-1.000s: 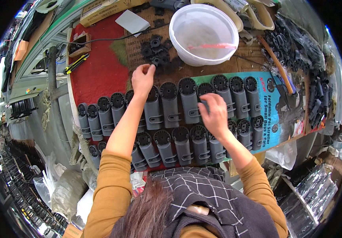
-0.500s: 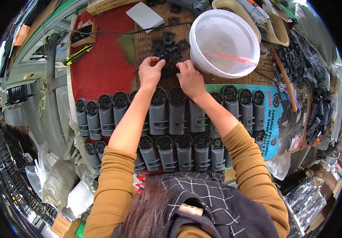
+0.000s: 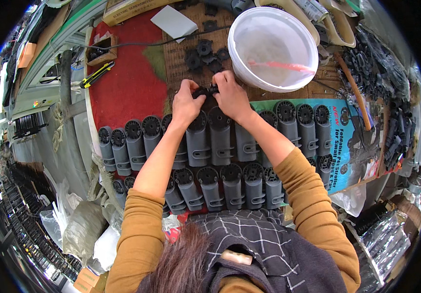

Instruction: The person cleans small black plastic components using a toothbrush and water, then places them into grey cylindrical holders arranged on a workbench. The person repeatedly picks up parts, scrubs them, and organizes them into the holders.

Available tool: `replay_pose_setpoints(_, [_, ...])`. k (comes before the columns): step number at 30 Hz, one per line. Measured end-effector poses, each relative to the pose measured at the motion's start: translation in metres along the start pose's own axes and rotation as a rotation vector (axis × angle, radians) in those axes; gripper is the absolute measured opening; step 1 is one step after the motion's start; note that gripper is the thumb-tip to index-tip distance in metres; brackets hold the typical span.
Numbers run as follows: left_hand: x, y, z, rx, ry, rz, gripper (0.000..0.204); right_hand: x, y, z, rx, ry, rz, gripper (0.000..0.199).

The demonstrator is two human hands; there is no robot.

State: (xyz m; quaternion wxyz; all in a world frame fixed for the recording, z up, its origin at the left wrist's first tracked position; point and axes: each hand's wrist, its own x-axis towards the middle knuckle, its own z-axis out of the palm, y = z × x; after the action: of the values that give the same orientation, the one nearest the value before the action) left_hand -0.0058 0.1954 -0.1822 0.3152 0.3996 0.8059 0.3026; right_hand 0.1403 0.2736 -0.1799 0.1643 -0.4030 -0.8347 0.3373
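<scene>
Black parts (image 3: 201,92) sit pinched in the fingers (image 3: 189,85) of left hand (image 3: 186,104) and right hand (image 3: 233,101): two-handed work now, the right having left grey tubes (image 3: 221,146) toward the desk's (image 3: 127,68) near edge.

On my feed, well to the right of the right hand (image 3: 232,97), I can read bold print on a blue cardboard sheet (image 3: 339,141): one short word in red capitals, then heavy black lines, all running sideways down it. Ahead of the left hand (image 3: 187,105) and off to its left, a long tan carton (image 3: 127,10) bears a line of dark capitals along its side. On the can (image 3: 314,10) ahead and right of both hands, and the small orange-brown carton (image 3: 87,278) behind and left, I cannot make out the marks.
</scene>
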Motion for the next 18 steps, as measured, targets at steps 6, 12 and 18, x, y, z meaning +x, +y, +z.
replay_pose_setpoints(6, [0.042,0.004,-0.004,-0.679,0.057,-0.243,0.058,-0.036,-0.015,-0.018,0.230,0.160,0.027,0.026])
replay_pose_setpoints(12, [0.078,0.008,0.006,-0.114,0.242,-0.135,0.061,-0.071,-0.024,-0.034,0.281,0.142,0.127,0.027])
replay_pose_setpoints(18, [0.061,0.028,-0.003,-0.245,0.156,-0.150,0.051,-0.083,-0.032,-0.051,0.291,0.174,0.210,0.026])
